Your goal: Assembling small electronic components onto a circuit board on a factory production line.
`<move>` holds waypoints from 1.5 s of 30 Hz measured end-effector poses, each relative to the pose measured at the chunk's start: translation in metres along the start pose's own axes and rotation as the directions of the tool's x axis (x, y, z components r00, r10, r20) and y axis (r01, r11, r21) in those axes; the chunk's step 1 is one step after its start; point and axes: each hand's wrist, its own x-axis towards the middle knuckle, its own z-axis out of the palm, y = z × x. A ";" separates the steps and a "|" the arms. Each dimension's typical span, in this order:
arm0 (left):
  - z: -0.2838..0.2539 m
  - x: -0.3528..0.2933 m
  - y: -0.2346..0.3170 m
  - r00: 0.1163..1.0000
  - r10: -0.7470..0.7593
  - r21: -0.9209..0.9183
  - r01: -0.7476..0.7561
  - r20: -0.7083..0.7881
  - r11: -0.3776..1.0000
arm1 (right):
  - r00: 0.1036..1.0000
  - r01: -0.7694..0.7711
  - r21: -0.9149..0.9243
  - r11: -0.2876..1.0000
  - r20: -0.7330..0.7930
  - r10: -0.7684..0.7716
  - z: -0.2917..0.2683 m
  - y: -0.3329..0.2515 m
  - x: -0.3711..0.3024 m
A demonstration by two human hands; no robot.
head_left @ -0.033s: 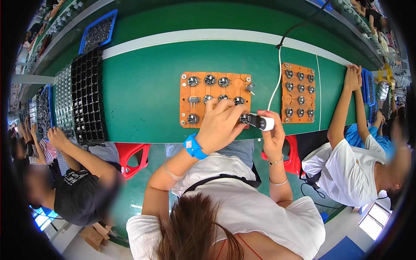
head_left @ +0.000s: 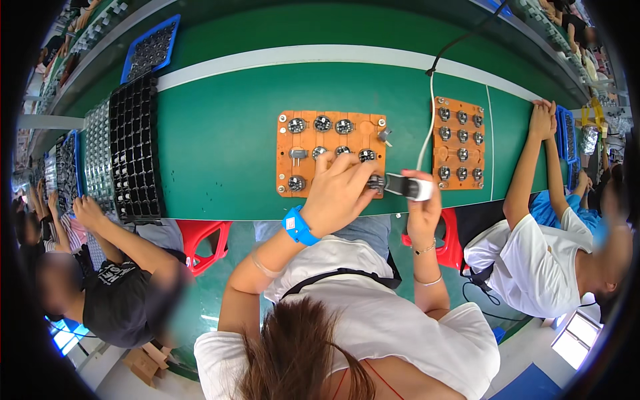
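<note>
My left hand (head_left: 339, 193), a blue band on its wrist, lies over the near edge of an orange-brown fixture board (head_left: 360, 133). Its thumb and index finger close around a small round black-and-silver component (head_left: 375, 182) at the board's near right corner. In my right hand (head_left: 423, 213) is a corded handheld tool (head_left: 419, 189) with a white body and a black front end, pointing left close beside that component. Whether the tip touches it, I cannot tell. Similar round components (head_left: 323, 123) sit in the board's recesses. A grey part with pins (head_left: 298, 154) lies on its left side, another (head_left: 385, 137) at its right edge.
A second board with several components (head_left: 460, 143) lies to the right, beyond the tool's white cord (head_left: 427, 127). Black trays (head_left: 137, 147) and a blue bin (head_left: 152, 47) of small parts stand at left. Co-workers sit on both sides, one's hands (head_left: 543, 117) resting on the table.
The tool in my right hand has shifted slightly to the right and turned a little, its cord moving with it. My left hand stays in place at the component.
</note>
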 end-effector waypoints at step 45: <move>-0.036 0.102 -0.147 0.967 -0.120 -0.222 0.069 -0.224 0.972 | 0.921 0.347 0.109 0.932 0.147 -0.360 0.018 0.070 0.130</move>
